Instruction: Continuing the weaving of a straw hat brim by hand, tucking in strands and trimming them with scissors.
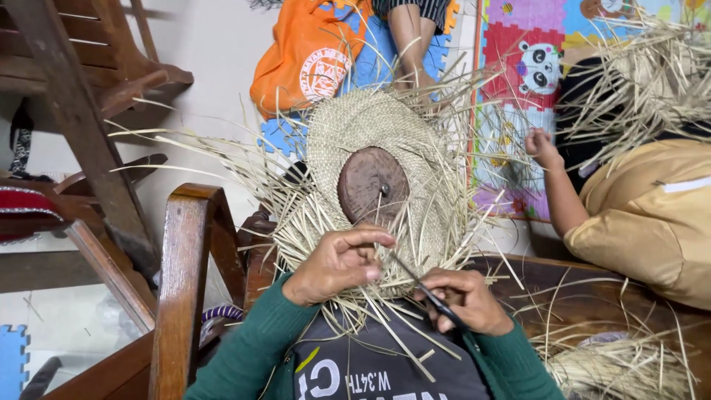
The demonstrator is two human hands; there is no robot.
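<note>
A half-woven straw hat [385, 141] lies over a round brown wooden block [372, 185], with many loose straw ends fanning out from its rim. My left hand [339, 263] pinches a few straw strands at the near rim. My right hand [465, 300] grips a thin dark metal tool [426, 289] that points up into the weave. Both sleeves are green. The work rests over my lap on dark fabric [385, 363].
A wooden chair arm [181, 274] rises at my left, more wooden furniture [81, 96] beyond. Another person in a tan top [644, 215] works straw at the right. An orange bag [311, 52] and a colourful foam mat [526, 81] lie ahead. A straw bundle [622, 367] sits lower right.
</note>
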